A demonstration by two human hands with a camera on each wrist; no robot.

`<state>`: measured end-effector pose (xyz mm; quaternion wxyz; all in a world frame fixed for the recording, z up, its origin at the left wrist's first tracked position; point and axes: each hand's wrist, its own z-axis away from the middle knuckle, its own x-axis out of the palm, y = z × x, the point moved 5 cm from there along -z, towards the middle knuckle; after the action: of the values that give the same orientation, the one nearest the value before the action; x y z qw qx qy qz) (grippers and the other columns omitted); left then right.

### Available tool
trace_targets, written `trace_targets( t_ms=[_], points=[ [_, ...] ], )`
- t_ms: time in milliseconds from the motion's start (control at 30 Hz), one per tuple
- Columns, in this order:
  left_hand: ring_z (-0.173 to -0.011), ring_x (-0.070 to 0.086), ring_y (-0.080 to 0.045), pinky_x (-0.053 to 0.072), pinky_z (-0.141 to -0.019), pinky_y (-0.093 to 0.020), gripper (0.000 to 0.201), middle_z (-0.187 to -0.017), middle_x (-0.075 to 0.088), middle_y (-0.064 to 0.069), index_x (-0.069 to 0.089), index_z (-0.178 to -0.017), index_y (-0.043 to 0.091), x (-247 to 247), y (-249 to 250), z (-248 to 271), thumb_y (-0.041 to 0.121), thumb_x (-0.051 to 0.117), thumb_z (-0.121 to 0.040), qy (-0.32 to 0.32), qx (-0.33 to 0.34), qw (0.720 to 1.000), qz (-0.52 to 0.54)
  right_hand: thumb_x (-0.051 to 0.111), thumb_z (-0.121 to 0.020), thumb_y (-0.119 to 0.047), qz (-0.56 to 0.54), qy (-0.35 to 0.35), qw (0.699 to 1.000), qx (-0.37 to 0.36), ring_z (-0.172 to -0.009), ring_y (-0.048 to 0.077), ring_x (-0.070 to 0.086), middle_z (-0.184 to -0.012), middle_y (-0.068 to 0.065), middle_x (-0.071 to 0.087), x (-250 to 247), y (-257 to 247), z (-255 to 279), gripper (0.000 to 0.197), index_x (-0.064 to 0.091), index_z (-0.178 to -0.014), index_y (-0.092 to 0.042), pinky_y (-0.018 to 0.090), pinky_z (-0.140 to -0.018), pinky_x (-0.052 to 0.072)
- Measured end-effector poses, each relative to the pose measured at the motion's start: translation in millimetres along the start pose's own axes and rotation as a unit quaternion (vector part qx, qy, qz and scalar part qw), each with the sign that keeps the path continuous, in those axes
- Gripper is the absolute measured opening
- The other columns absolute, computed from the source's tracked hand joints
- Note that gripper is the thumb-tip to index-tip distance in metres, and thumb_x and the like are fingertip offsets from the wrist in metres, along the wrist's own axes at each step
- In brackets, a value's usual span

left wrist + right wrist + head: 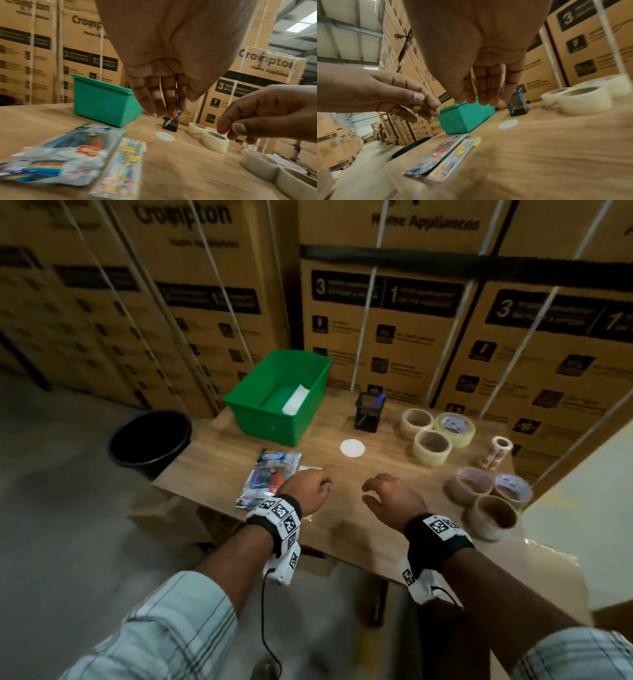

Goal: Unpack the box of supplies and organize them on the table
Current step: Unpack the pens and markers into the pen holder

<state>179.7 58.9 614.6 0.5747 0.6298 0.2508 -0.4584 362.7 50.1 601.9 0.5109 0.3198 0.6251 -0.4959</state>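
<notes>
At the far left of the tabletop [342, 508] a green bin [310, 392] is seen, and it is judged to be the box of supplies; one pale white item [295, 399] is left lying against its right inner wall. Just in front of the bin, near the left edge, a packet of pens [56, 155] has been laid flat, and a narrower colourful packet [123, 166] is set touching its right side. Further right, beyond a white disc [352, 447], a black mesh pen holder [369, 412] is stood upright with a blue pen in it, and rolls of tape [432, 447] are grouped in two clusters toward the right edge. Above the near part of the tabletop the left hand [307, 494] is held just beside the packets, its fingers loosely curled with nothing in its grip. The right hand [394, 498] is held close by, fingers hanging relaxed and likewise empty. The step in hand is judged to be a reach back to the bin for the last item. It would be done well if the bin were steadied by one hand at its rim while the white item is lifted out by the other. A bare patch between the packets and the disc could be used, so that like things are kept together and nothing already placed is knocked.
</notes>
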Motion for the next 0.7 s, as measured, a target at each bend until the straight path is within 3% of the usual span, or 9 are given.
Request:
trace_targets(
  t_ms=[233,333,400,500,700],
  points=[
    [-0.090,0.060,-0.030,0.051,-0.077,-0.039,0.018,-0.098,0.065,-0.010,0.062,-0.096,0.015,-29.6,-108.5,9.7,0.018,0.044,-0.091,0.003,-0.023,1.000,0.011,0.053,-0.090,-0.034,-0.001,-0.058,0.998,-0.017,-0.103,0.026,0.060,-0.110,0.003,0.062,57.4,-82.6,-55.2,0.028,0.062,-0.114,-0.023,0.035,-0.085,0.049],
    [-0.086,0.061,-0.030,0.053,-0.075,-0.043,0.028,-0.097,0.067,-0.012,0.059,-0.116,0.017,-25.3,-137.4,4.7,0.021,0.043,-0.093,-0.016,-0.028,0.999,0.009,0.054,-0.090,-0.032,0.003,-0.069,0.998,-0.006,-0.102,0.028,0.060,-0.111,0.005,0.063,73.4,-94.5,-69.2,0.028,0.063,-0.114,-0.022,0.036,-0.085,0.049],
    [-0.087,0.063,-0.030,0.053,-0.076,-0.043,0.031,-0.098,0.068,-0.012,0.057,-0.121,0.018,-18.7,-149.4,2.2,0.021,0.043,-0.093,-0.035,-0.024,0.999,0.010,0.054,-0.089,-0.032,0.003,-0.075,0.997,0.012,-0.102,0.029,0.060,-0.111,0.006,0.063,81.5,-99.7,-72.7,0.028,0.063,-0.113,-0.022,0.038,-0.083,0.050],
    [-0.091,0.063,-0.030,0.052,-0.079,-0.040,0.024,-0.102,0.068,-0.011,0.062,-0.107,0.016,-10.4,-155.4,-5.7,0.022,0.044,-0.094,-0.052,-0.017,0.998,0.018,0.051,-0.090,-0.035,0.031,-0.102,0.994,0.022,-0.104,0.030,0.059,-0.113,0.005,0.060,90.8,-101.5,-73.4,0.028,0.061,-0.114,-0.023,0.039,-0.082,0.051],
    [-0.093,0.062,-0.026,0.051,-0.080,-0.037,0.023,-0.113,0.065,-0.009,0.064,-0.101,0.014,6.4,-148.0,-36.4,0.020,0.044,-0.094,-0.074,0.002,0.997,0.035,0.052,-0.091,-0.035,0.046,-0.130,0.989,0.051,-0.106,0.029,0.057,-0.116,0.005,0.058,92.3,-79.4,-86.6,0.032,0.058,-0.120,-0.023,0.038,-0.082,0.050]
  ],
)
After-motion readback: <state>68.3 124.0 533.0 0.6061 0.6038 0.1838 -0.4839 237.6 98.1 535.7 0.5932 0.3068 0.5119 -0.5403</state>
